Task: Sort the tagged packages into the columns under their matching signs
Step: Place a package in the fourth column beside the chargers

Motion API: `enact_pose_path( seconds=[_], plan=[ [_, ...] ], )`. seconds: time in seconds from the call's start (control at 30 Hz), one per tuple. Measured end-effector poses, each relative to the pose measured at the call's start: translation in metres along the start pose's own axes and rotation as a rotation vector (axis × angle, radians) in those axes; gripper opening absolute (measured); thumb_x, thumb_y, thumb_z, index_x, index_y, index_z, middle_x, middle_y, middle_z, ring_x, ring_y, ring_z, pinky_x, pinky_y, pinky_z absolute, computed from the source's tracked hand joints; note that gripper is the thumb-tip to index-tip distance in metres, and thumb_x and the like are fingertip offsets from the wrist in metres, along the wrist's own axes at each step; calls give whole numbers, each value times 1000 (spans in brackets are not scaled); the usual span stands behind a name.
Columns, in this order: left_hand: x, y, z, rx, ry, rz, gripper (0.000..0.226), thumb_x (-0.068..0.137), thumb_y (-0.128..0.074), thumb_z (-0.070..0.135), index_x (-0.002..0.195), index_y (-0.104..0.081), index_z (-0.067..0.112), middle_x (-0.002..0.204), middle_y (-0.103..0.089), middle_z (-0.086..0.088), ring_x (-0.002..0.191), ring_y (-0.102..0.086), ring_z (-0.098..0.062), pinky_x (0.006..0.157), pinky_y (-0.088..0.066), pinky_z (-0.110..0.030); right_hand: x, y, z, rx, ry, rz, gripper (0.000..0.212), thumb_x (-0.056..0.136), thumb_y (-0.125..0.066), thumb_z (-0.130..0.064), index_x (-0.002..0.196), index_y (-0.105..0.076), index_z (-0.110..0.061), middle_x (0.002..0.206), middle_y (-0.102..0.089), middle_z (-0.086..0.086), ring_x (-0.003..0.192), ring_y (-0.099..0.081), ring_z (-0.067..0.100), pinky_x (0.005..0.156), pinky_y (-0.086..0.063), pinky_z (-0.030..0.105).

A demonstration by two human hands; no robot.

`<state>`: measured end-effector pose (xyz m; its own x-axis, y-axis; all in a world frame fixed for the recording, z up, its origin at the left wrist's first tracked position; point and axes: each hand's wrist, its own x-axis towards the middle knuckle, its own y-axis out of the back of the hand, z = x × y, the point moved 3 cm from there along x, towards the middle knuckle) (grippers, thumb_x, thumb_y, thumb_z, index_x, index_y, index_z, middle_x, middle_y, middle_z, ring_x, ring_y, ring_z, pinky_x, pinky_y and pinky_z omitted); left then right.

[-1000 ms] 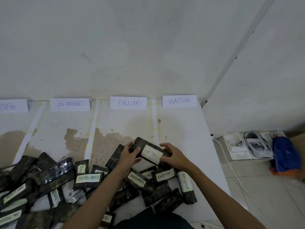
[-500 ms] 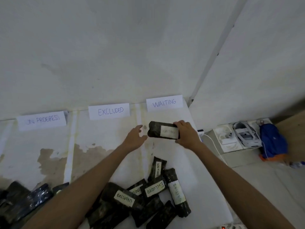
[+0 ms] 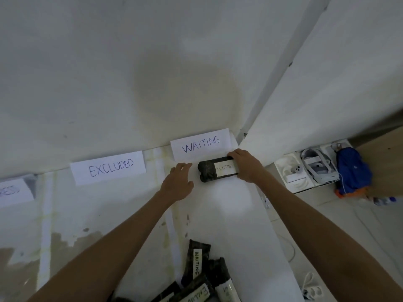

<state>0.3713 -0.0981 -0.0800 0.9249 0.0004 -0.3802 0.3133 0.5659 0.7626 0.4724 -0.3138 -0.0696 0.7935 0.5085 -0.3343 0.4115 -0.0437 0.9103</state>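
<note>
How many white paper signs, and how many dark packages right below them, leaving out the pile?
White paper signs: 3, the WAITING sign, the EXCLUDED sign, a blurred sign at the left edge.
Dark wrapped packages just below the signs: 1, the WAITING-tagged package, gripped by the right hand.
Total: 4.

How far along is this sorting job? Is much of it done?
Barely begun, it seems. The only package up by the signs is the WAITING-tagged package, which the right hand grips just below the WAITING sign; the left hand lies open beside it, not touching. Left to do: the heap near the bottom edge, with WAITING and EXCLUDED tags showing.
</note>
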Motion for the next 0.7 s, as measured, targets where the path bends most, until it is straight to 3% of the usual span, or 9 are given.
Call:
enact_pose_path(
  seconds=[0.17, 0.33, 0.5, 0.6, 0.7],
  plan=[
    [6, -15, -4, 32, 8, -22, 65, 90, -50, 19, 147, -19, 15, 147, -30, -11, 130, -32, -30, 100, -39, -42, 7, -6, 4, -38, 30, 4, 68, 74, -71, -7, 135, -43, -12, 135, -47, 12, 126, -42, 30, 104, -35, 40],
    [-6, -19, 0, 9, -13, 29, 65, 89, -51, 18, 146, -21, 15, 147, -30, -11, 129, -34, -30, 102, -39, -42, -7, -5, 6, -97, 54, 44, 87, 74, -75, -14, 146, -27, -15, 154, -23, 10, 144, -13, 34, 117, -11, 47],
    [-49, -30, 11, -70, -43, 59, 60, 90, -51, 20, 145, -26, 15, 146, -32, -11, 128, -36, -30, 105, -36, -43, -48, -7, -16, 91, 123, 164, 81, 70, -78, -11, 141, -39, -10, 148, -36, 15, 140, -27, 37, 113, -25, 50],
    [-84, -46, 16, -74, -51, 35, 57, 90, -51, 20, 143, -30, 16, 145, -34, -10, 126, -38, -29, 104, -37, -40, -80, -18, -34, 161, 146, 146, 72, 73, -76, -12, 138, -44, -10, 142, -44, 15, 131, -41, 33, 108, -37, 46],
    [-115, -63, 18, -83, -39, -2, 56, 90, -51, 21, 142, -32, 16, 144, -36, -10, 126, -38, -28, 105, -36, -40, -111, -34, -50, 221, 125, 81, 68, 77, -73, -13, 138, -42, -17, 142, -43, 8, 127, -44, 26, 105, -39, 39]
  ],
)
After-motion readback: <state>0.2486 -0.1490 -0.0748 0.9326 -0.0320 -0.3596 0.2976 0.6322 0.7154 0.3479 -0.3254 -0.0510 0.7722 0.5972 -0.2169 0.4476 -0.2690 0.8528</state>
